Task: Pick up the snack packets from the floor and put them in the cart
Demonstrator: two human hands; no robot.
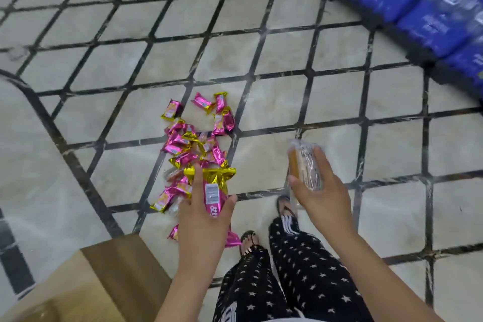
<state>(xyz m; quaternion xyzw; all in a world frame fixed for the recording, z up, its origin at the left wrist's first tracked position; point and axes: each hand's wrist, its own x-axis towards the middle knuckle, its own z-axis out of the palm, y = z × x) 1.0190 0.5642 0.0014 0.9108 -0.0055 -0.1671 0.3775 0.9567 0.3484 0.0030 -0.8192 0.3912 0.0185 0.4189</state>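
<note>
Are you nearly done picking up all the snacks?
Not nearly. No cart shows here, so nothing can be counted as done. In hand: the left hand grips a pink and gold packet, and the right hand grips a clear-wrapped packet. Left to do: a big pile of pink packets lies on the floor, and both held packets must go in the cart.

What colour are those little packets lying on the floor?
The snack packets are shiny pink with gold ends, seen in the head view.
</note>
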